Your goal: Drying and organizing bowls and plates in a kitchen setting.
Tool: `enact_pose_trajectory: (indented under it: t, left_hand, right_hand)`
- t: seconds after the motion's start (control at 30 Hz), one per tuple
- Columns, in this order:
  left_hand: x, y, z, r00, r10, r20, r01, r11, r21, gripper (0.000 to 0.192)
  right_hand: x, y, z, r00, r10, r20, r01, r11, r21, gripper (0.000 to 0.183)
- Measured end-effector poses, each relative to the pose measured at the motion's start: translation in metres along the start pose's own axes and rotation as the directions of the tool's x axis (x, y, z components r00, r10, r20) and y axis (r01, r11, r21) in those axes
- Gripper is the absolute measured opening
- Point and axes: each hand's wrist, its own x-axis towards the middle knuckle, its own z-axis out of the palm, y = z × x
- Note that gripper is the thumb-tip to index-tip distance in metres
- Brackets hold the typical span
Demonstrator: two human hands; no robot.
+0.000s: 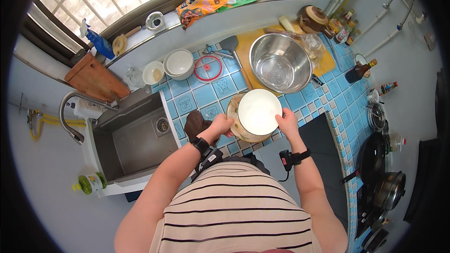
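Observation:
A white bowl [260,112] rests on or just above a patterned plate [235,126] near the counter's front edge; I cannot tell whether the two touch. My left hand [225,125] grips the plate's left rim. At the other side, my right hand [287,121] has thumb and fingers on the white bowl's right rim. A dark brown cloth [197,125] lies beside my left hand. Behind the bowl stands a large stainless steel basin [280,63], partly over a yellow cutting board [242,47].
The sink [137,147] with its curved faucet [72,112] is at left. White bowls [179,64], a red-rimmed glass lid [208,67] and a spatula [230,44] lie behind. Bottles [358,72] and a black wok [372,158] are at right.

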Motion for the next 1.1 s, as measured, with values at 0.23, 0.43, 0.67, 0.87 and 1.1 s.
enact_pose_trajectory:
  t: [0.23,0.43,0.67,0.87,1.1]
  left_hand:
    - [0.009,0.004,-0.003,1.000,-0.015,-0.009,0.016,0.995,0.100,0.028]
    - [0.020,-0.003,-0.001,1.000,-0.029,-0.007,0.029,0.993,0.118,0.027]
    - [0.026,-0.004,-0.005,1.000,-0.015,-0.017,0.021,0.907,0.420,0.049]
    - [0.021,0.004,-0.031,0.998,-0.062,0.004,0.060,0.973,0.221,0.064]
    - [0.061,-0.006,-0.167,0.910,0.037,-0.414,-0.156,0.954,-0.257,0.025]
  right_hand:
    - [0.009,0.019,0.011,0.998,-0.007,0.056,0.020,0.972,-0.232,0.020]
    - [0.010,0.011,0.010,0.996,-0.038,0.080,0.062,0.942,-0.330,0.019]
    - [0.013,0.017,0.011,0.996,-0.042,0.073,0.066,0.928,-0.366,0.021]
    - [0.015,0.033,0.008,0.999,-0.042,0.034,0.051,0.921,-0.387,0.024]
    - [0.009,0.019,0.008,1.000,0.018,0.015,-0.009,0.878,-0.478,0.023]
